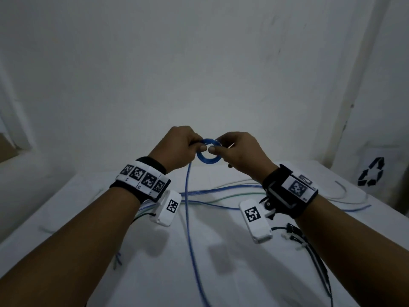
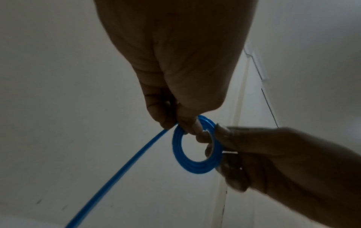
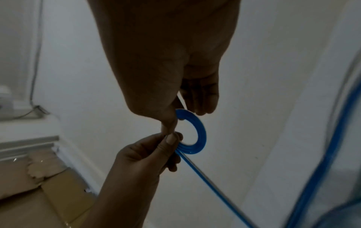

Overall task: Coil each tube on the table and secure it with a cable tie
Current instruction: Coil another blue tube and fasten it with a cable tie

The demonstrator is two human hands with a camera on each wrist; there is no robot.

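Note:
A small flat coil of blue tube (image 1: pixel 208 159) hangs in the air above the white table (image 1: pixel 221 273), held between both hands. My left hand (image 1: pixel 183 147) pinches the coil's left side with thumb and fingers. My right hand (image 1: pixel 234 151) pinches its right side and also holds a thin white cable tie (image 1: pixel 231 145). The tube's loose tail (image 1: pixel 190 218) runs down from the coil to the table. In the left wrist view the coil (image 2: pixel 183 160) shows several turns. In the right wrist view the coil (image 3: pixel 201 132) sits between both thumbs and the tail (image 3: pixel 205 175) drops away.
More blue, clear and greenish tubes (image 1: pixel 221 196) lie across the table's far half. Black cable ties and wires (image 1: pixel 296 235) lie at the right. A bin with a recycling sign (image 1: pixel 371 171) stands at the right edge. Cardboard (image 3: pixel 48 192) lies on the floor at the left.

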